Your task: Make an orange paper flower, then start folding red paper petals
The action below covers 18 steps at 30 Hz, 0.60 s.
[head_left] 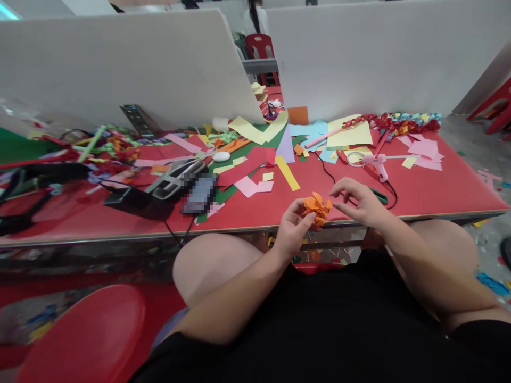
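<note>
An orange paper flower (316,209) is held by my left hand (293,229), the thumb on its near side, just over the table's front edge. Close by on the right, my right hand (356,201) has its fingers bent, with the fingertips near the petals; whether they touch or hold a petal is too small to tell. Behind my right hand lies a pink glue gun (376,164) on the red table (415,199), its black cord curving down beside a green-handled tool (378,196).
Paper scraps lie across the table, with a yellow strip (288,173) behind the flower. To the left are a phone (200,193), a white mouse (221,156) and a black box (138,202). White boards (379,58) stand behind. A red stool (85,335) is at lower left.
</note>
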Motion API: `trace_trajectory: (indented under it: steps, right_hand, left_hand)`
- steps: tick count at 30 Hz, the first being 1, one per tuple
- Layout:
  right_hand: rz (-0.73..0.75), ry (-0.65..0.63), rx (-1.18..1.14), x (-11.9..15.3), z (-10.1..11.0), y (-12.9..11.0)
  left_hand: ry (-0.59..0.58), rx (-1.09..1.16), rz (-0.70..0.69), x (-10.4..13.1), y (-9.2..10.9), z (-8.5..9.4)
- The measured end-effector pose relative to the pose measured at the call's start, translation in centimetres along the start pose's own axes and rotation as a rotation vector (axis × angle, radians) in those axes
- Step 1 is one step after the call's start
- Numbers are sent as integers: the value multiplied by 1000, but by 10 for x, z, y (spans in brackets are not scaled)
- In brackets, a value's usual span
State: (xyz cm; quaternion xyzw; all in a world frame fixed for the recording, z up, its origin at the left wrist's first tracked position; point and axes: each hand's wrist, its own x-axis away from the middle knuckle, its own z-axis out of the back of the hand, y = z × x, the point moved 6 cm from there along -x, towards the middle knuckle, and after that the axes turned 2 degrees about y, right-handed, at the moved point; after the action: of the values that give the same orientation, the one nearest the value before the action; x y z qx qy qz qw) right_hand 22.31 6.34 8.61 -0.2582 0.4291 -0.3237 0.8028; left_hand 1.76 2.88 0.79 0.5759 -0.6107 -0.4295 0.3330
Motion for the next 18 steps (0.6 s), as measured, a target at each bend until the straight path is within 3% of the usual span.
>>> trace_trajectory:
  steps: [3, 9, 18]
  right_hand:
    - [85, -12, -95, 1, -15, -19]
    - [103, -78, -103, 9, -11, -24]
    - [147, 50, -112, 12, -19, -24]
  left_hand:
    - [10, -29, -3, 0, 1, 2]
    - [-29, -36, 26, 2, 2, 0]
    - [-51, -33, 47, 6, 7, -4]
